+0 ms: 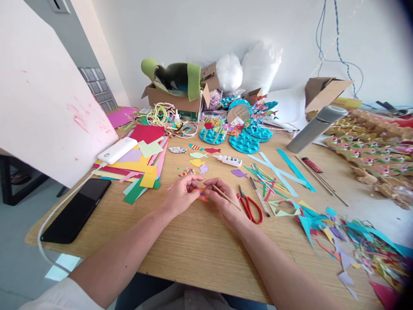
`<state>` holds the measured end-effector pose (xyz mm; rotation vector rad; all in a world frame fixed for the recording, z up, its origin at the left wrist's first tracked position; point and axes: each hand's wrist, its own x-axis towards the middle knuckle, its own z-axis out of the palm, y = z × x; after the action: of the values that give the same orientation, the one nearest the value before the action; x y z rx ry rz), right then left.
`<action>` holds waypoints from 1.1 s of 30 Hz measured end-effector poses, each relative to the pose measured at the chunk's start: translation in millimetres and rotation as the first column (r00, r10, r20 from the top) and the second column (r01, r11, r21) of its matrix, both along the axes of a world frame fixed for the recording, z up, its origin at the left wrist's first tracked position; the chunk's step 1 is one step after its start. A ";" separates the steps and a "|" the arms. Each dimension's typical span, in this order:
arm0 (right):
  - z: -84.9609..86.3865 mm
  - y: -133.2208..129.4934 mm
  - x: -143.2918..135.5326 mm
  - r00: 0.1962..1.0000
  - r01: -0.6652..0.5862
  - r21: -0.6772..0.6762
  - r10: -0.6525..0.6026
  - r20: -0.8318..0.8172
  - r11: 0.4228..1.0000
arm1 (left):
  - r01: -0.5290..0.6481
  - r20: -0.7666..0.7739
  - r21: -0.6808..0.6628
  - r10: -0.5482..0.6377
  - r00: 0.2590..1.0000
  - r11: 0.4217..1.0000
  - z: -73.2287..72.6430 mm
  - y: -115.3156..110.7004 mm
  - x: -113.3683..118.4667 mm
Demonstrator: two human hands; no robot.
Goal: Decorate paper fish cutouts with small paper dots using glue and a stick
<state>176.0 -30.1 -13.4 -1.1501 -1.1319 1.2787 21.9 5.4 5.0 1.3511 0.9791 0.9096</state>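
My left hand [183, 194] is closed, pinching an orange paper cutout [203, 195] with coloured dots at its near edge. The fingers hide part of its outline. My right hand [223, 199] is closed round a thin wooden stick [227, 197], and its fingertips also meet the cutout's right end. Just beyond the hands lie a heap of small paper dots [187, 172], a lilac paper fish [203, 168] and a yellow paper fish [197, 162]. A white glue bottle [230, 161] rests on its side. Red-handled scissors [249, 206] are right of my right hand.
Stacked coloured paper [151, 159] with a white power bank [118, 150] and a black phone [76, 211] occupy the left. Paper strips [271, 181], a grey flask [314, 129] and paper scraps [348, 241] spread across the right. Blue decorated discs [244, 142] stand behind.
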 end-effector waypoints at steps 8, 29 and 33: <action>1.7 0.4 2.9 1.000 0.012 -0.009 -0.012 0.016 1.000 | -0.080 0.024 -0.022 0.081 0.996 0.997 2.1 1.5 -2.1; -2.8 3.1 2.4 0.996 0.081 0.018 -0.081 0.024 0.997 | -0.048 0.016 -0.063 0.049 0.999 0.997 2.3 1.2 -0.6; -2.9 3.3 2.9 0.994 0.107 0.017 -0.107 0.006 0.994 | -0.011 0.004 -0.072 0.011 1.000 0.997 0.4 1.7 -1.7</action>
<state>178.9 -26.8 -16.3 -1.1877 -1.0695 1.1824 20.2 7.1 5.5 1.2838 1.0071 0.8777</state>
